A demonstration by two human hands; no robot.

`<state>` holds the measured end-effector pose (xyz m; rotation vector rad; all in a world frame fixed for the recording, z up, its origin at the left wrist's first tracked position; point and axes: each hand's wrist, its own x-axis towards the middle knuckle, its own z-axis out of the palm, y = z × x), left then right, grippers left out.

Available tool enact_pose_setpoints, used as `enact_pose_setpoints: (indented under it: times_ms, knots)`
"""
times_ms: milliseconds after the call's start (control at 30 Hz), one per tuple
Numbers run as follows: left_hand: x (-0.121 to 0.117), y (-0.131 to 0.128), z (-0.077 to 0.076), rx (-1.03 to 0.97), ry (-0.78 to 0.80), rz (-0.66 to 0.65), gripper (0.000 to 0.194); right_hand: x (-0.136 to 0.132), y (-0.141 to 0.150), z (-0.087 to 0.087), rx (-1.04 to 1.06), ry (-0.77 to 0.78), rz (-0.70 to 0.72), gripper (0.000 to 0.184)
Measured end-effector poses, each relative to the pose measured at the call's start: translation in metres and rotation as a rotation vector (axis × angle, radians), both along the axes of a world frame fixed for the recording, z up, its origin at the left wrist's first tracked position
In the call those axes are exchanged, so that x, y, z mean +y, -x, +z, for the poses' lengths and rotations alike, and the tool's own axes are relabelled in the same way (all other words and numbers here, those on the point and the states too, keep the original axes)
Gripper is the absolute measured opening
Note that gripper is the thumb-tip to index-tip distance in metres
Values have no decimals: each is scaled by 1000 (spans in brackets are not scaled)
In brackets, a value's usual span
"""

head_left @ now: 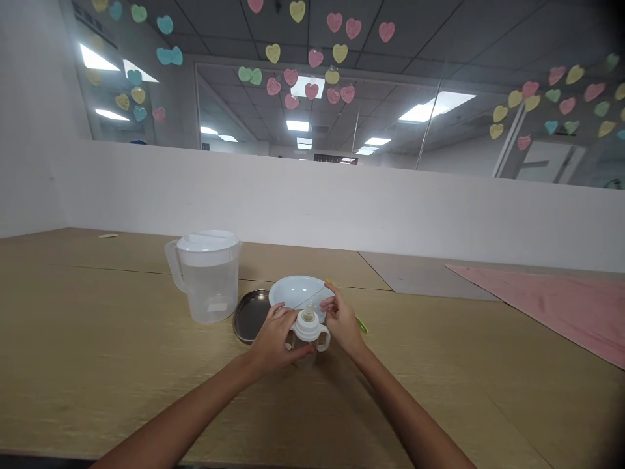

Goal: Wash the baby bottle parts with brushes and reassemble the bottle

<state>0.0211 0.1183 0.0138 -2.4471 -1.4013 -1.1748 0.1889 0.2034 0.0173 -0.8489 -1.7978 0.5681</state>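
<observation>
My left hand (277, 339) is wrapped round a clear baby bottle with a white collar and two white side handles (308, 327). The bottle stands upright, its clear teat pointing up. Just right of the teat, my right hand (342, 319) pinches a thin rod with a yellow end (329, 283). The rod slants down to the left over a white bowl (293, 286) behind the bottle; its far tip is hard to make out. A slim green item (362, 324) shows beside my right wrist, partly hidden by the hand.
Left of the bowl lies a dark round metal tray (249, 312), partly under or behind it. A lidded clear plastic pitcher (211, 280) stands farther left. A pink sheet (547, 299) and a grey sheet (420, 277) cover the wooden table's (122, 365) right rear.
</observation>
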Motion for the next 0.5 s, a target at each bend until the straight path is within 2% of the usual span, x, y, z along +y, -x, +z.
enact_pose_setpoints:
  times_ms: [167, 333, 500]
  knots:
    - [-1, -1, 2, -7, 19, -5, 55, -4, -1, 4, -80, 55, 53, 47]
    - [-3, -2, 4, -87, 68, -21, 56, -9, -2, 10, -193, 75, 20, 34]
    - [-3, -3, 3, -195, 128, 21, 58, -17, -4, 16, -172, -52, -42, 34]
